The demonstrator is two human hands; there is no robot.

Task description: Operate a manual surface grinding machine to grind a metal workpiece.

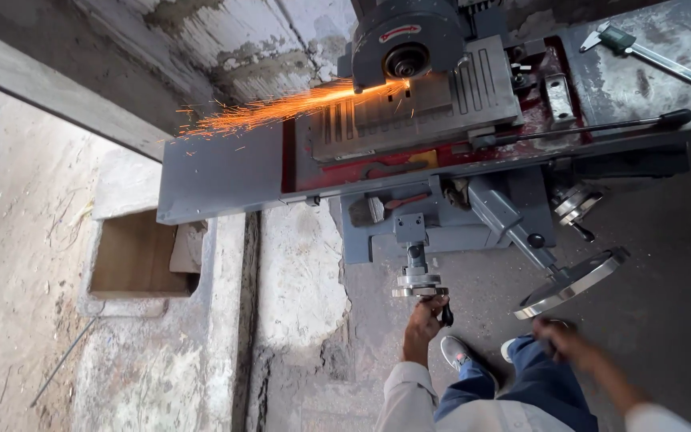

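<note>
A grey surface grinder stands in front of me. Its grinding wheel (406, 60) spins over a ribbed metal plate (433, 104) and throws orange sparks (273, 108) to the left. My left hand (426, 316) grips the black handle of the small handwheel (417, 284) under the machine's front. My right hand (563, 339) is blurred, just below the large shiny handwheel (573, 282); whether it touches the wheel I cannot tell. Both sleeves are white.
A long black lever (601, 124) lies across the machine's right side. A caliper (649, 52) rests on the grey top at the far right. A paintbrush (377, 208) sits on the front ledge. To the left is rough concrete with a square pit (137, 256).
</note>
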